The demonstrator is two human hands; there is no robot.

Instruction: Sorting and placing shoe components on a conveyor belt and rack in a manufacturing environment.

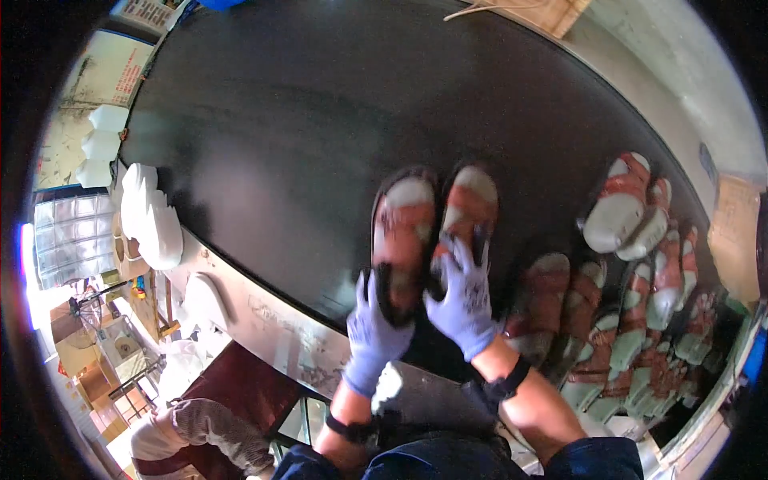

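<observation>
A pair of reddish-brown strapped sandals lies side by side on a black belt-like surface [280,144], toes pointing away from me. My left hand [376,328], in a pale glove with dark fingertips, grips the heel end of the left sandal [402,228]. The same kind of glove covers my right hand [462,300], whose fingers close around the rear of the right sandal [470,204]. Pale material shows at both toe openings. Motion blurs the fingertips and heels, and the gloves partly hide the heels.
Several similar sandals [616,208] crowd the right side of the black surface. White shoe-shaped pieces [152,220] sit along its left edge. A cardboard piece [736,236] stands at the far right. Another person's sleeve [220,432] shows at lower left.
</observation>
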